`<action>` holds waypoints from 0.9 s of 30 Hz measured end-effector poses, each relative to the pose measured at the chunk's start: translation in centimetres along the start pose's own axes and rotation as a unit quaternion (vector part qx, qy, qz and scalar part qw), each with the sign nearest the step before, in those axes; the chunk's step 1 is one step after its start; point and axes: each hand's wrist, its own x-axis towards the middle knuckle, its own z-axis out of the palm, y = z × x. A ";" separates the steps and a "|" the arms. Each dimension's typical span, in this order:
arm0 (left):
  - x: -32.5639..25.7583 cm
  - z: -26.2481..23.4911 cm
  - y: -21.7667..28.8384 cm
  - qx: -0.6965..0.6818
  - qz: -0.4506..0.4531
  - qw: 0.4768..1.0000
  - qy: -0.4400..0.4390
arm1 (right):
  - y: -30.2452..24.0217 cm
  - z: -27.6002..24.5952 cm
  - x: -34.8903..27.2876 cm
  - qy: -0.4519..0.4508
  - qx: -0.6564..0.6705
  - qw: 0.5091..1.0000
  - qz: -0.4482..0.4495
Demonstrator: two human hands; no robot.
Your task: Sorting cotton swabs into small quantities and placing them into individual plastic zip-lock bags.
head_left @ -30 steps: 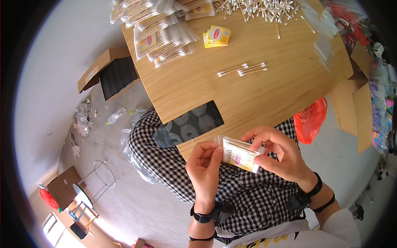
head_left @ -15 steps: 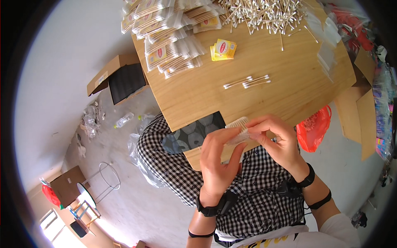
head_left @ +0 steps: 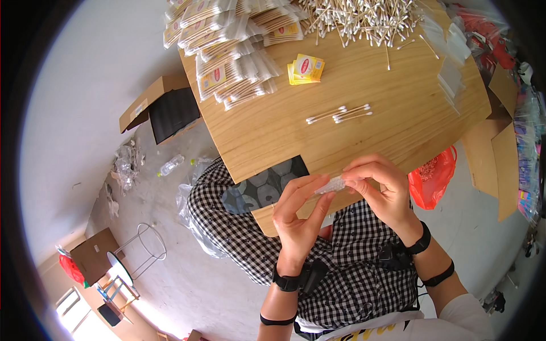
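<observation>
Between the fingertips of both hands is a bundle of cotton swabs (head_left: 331, 186), its white tips packed close together and turned up toward me. My left hand (head_left: 298, 215) grips the bundle's left end with thumb and fingers. At its right end, my right hand (head_left: 380, 190) pinches it from the other side. I cannot tell whether a clear bag wraps the bundle. Just beyond the hands, several loose cotton swabs (head_left: 339, 113) lie on the wooden table (head_left: 261, 133). A dark patterned mat (head_left: 273, 184) sits at the near table edge, beside my left hand.
Packed swab bags (head_left: 236, 71) are piled at the far left, with yellow cards (head_left: 307, 69) beside them. A heap of swabs (head_left: 364, 20) covers the far side. Clear plastic bags (head_left: 449, 82) lie at right. A red bag (head_left: 432, 179) and open carton (head_left: 486, 153) stand beyond the right edge.
The swab bundle has tilted, so its tips now face up where the sticks' sides showed before. My left fingers have closed in nearer to it. The things on the table stay put.
</observation>
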 end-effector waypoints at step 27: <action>0.6 0.3 0.0 0.052 0.077 0.995 -0.027 | -0.2 -0.4 0.4 -0.055 -0.003 0.998 0.012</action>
